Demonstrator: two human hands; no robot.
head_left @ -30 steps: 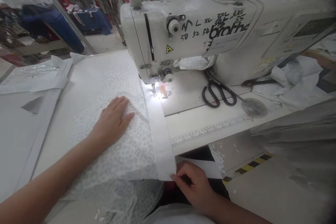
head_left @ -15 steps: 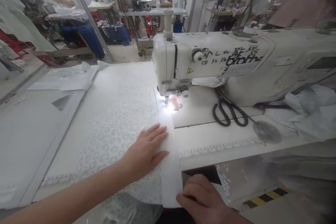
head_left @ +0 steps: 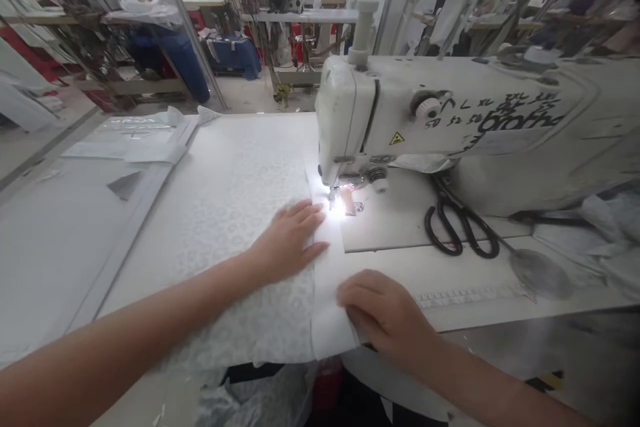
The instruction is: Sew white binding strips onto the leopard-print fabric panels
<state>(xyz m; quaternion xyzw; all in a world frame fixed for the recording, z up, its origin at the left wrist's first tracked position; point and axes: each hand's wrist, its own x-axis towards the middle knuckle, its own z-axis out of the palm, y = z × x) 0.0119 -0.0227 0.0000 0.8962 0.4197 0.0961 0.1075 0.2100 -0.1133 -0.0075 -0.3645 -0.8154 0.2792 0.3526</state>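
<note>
Sewing step: from where I stand, it looks like a lining-up, with patterned cloth (head_left: 215,233) and white strip (head_left: 333,327) being smoothed straight for the presser foot (head_left: 333,197).
Patterned cloth: spread over the counter (head_left: 385,273), to the left of the sewing machine (head_left: 400,127), its near edge at the front.
White strip: along the cloth's right side, leading up to the lit foot; glare there hides whether it lies underneath.
Left hand (head_left: 290,240): palm down, fingers loosely fanned on the cloth, tips reaching onto the strip close to the foot; it grasps nothing.
Right hand (head_left: 380,307): fingers bent over the strip's right edge, nearer the front, pinching it lightly as far as I can see.
Next move: I'd say it calls for steady, even guiding, with the strip flat and in line with the foot; fingertips that near the needle could be caught, and the strip could skew.
Blue bin (head_left: 235,60): on the floor beyond, seemingly a container, whitish scraps about its top; its inside is hidden.
Clear plastic (head_left: 145,123): far left, perhaps a wrapper; contents too faint to tell.
</note>
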